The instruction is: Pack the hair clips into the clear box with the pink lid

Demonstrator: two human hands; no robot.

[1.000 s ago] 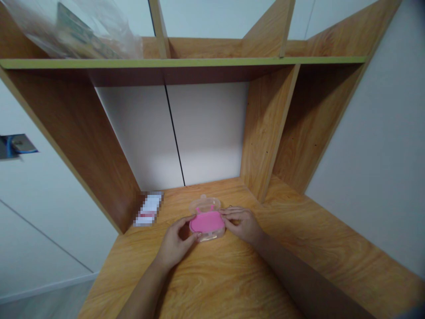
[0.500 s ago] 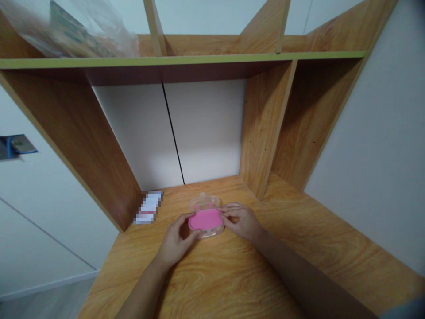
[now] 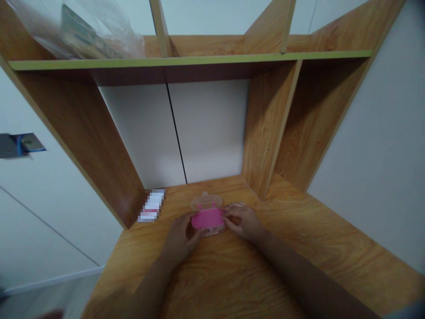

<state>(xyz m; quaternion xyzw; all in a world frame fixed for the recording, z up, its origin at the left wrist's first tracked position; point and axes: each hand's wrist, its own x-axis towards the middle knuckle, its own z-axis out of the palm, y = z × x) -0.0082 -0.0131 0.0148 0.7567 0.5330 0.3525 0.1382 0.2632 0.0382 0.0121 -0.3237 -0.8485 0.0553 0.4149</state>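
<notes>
A small clear plastic case (image 3: pixel 215 231) sits on the wooden desk, its clear hinged lid (image 3: pixel 206 202) tipped back toward the wall. Over the case's base lies a flat pink oval piece (image 3: pixel 208 219); whether it is seated in the base or just above it, I cannot tell. My left hand (image 3: pixel 179 238) grips the pink piece's left end between thumb and fingers. At the right end, my right hand (image 3: pixel 244 223) pinches the same piece near the hinge side. What lies beneath the pink piece is hidden.
A blurred-out white paper or packet (image 3: pixel 152 205) lies by the left upright panel (image 3: pixel 76 133). Overhead runs a shelf with a green edge (image 3: pixel 199 60), carrying a clear plastic bag (image 3: pixel 109 31). A wooden divider (image 3: pixel 265 133) stands behind my right hand. An open wall socket (image 3: pixel 28 144) is at far left.
The view has shifted slightly, so everything appears a little further right. Both hands keep their hold on the pink piece, which looks tilted a little differently.
</notes>
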